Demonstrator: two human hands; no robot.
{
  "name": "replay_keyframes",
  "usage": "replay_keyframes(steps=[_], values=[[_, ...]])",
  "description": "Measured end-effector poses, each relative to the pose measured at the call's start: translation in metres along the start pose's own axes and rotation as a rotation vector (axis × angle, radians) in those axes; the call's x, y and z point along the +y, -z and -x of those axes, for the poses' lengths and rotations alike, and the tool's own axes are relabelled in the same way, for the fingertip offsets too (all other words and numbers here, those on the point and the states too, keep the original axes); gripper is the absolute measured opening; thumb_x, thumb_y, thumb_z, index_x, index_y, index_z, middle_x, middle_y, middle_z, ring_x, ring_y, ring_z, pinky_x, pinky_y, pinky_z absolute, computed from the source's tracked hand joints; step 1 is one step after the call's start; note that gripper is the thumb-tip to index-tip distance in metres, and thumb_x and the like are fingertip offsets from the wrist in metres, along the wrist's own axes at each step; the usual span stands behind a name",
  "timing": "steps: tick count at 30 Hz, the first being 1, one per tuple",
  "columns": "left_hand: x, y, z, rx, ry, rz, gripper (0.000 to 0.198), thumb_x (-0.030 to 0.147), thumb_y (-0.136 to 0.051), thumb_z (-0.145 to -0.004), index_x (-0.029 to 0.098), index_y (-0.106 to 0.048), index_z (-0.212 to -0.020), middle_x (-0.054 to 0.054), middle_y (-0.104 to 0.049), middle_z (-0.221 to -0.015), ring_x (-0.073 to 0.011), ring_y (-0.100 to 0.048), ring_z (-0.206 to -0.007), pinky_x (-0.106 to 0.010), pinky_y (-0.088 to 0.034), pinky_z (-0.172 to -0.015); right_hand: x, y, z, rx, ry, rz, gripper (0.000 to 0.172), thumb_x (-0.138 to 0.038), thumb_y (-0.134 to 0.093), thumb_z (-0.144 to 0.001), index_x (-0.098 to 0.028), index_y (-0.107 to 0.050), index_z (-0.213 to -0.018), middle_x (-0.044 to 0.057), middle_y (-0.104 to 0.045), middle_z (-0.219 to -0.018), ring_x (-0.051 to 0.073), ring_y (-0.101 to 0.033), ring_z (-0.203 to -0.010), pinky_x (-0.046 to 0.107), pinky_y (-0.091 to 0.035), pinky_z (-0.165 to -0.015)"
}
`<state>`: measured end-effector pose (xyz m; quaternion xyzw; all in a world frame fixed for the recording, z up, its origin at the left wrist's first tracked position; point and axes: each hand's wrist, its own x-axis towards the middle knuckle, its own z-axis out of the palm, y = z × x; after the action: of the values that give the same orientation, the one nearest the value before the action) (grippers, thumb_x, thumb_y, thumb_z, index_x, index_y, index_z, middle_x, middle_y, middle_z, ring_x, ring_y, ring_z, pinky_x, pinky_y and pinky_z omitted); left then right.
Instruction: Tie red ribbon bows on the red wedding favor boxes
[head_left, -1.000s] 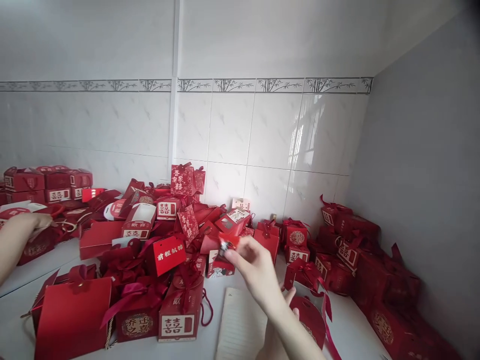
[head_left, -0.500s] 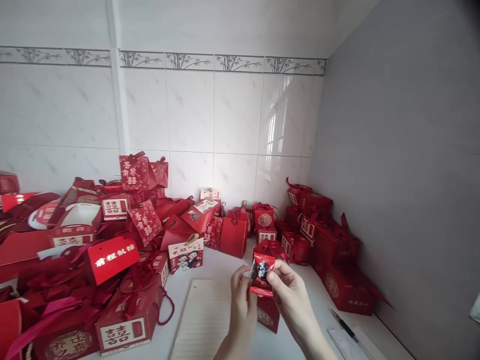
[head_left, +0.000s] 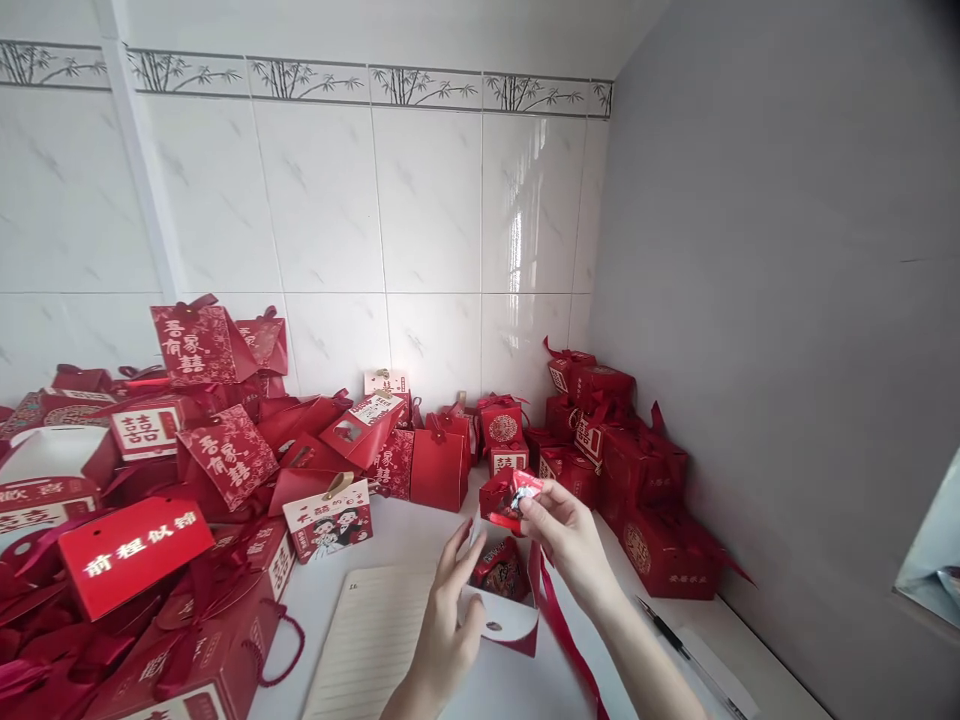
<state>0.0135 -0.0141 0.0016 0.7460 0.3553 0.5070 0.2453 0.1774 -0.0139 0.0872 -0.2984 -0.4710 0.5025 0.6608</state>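
Note:
My right hand (head_left: 566,535) is closed in a pinch on a small red candy packet (head_left: 523,490), holding it above an open red gift box (head_left: 525,640). Inside the box lies a dark red wrapped candy (head_left: 501,568). A white-lined flap folds out toward me. My left hand (head_left: 448,615) grips the box's left side, with the thumb by the front flap and the fingers along the side flap. A loose dark red ribbon (head_left: 562,635) trails from the box down the table under my right forearm.
Left of the hands lies a lined notebook (head_left: 367,620), with a heap of red gift boxes (head_left: 247,560) beyond it. More ribboned boxes (head_left: 645,480) are stacked along the grey wall at right. A black pen (head_left: 667,630) lies on white paper (head_left: 712,665).
My left hand has left the candy packet and moved onto the box. The right hand now holds the packet alone, slightly higher. The box now shows open, and the view has turned right.

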Motion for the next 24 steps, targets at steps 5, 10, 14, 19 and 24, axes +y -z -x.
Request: replay_keyframes(steps=[5, 10, 14, 19, 24], values=[[-0.008, -0.007, 0.012, -0.012, -0.045, -0.017, 0.074, 0.008, -0.035, -0.082, 0.024, -0.001, -0.146, -0.003, -0.012, -0.153, -0.0236, -0.007, -0.14, -0.044, -0.016, -0.114, 0.021, 0.031, -0.018, 0.302, 0.121, -0.048, 0.033, -0.039, -0.077, -0.062, -0.018, -0.058, -0.078, -0.003, -0.06, -0.073, 0.011, -0.055, -0.064, 0.025, -0.05, -0.06], [-0.007, -0.017, 0.022, -0.088, -0.258, -0.136, 0.074, 0.011, -0.034, -0.085, 0.019, 0.009, -0.145, -0.006, -0.008, -0.153, -0.0245, -0.012, -0.139, -0.04, -0.023, -0.112, 0.035, 0.06, -0.016, 0.476, 0.141, -0.067, 0.031, -0.036, -0.076, -0.064, -0.018, -0.051, -0.072, -0.009, -0.046, -0.056, 0.003, -0.036, -0.044, 0.014, -0.032, -0.039], [-0.002, -0.017, 0.021, -0.065, -0.338, -0.191, 0.075, 0.01, -0.034, -0.084, 0.014, 0.01, -0.145, -0.007, -0.005, -0.154, -0.0232, -0.012, -0.14, -0.035, -0.025, -0.112, 0.029, 0.066, -0.019, 0.484, 0.166, -0.122, 0.032, -0.036, -0.075, -0.061, -0.02, -0.05, -0.075, -0.009, -0.047, -0.06, 0.006, -0.043, -0.05, 0.018, -0.041, -0.047], [0.006, -0.012, 0.017, -0.011, -0.423, -0.197, 0.075, 0.009, -0.034, -0.082, 0.011, 0.008, -0.145, -0.009, -0.002, -0.154, -0.0274, -0.009, -0.14, -0.039, -0.028, -0.111, 0.001, 0.051, -0.004, 0.422, 0.174, -0.127, 0.027, -0.033, -0.074, -0.064, -0.021, -0.054, -0.077, -0.006, -0.053, -0.069, 0.007, -0.049, -0.058, 0.024, -0.049, -0.059], [0.016, -0.01, 0.014, 0.029, -0.51, -0.175, 0.075, 0.009, -0.033, -0.079, 0.012, 0.003, -0.145, -0.013, -0.01, -0.152, -0.0323, -0.017, -0.138, -0.048, -0.032, -0.106, -0.025, 0.039, 0.052, 0.348, 0.205, 0.125, 0.025, -0.038, -0.068, -0.072, -0.024, -0.058, -0.089, 0.0, -0.058, -0.076, 0.013, -0.055, -0.066, 0.027, -0.049, -0.059]])
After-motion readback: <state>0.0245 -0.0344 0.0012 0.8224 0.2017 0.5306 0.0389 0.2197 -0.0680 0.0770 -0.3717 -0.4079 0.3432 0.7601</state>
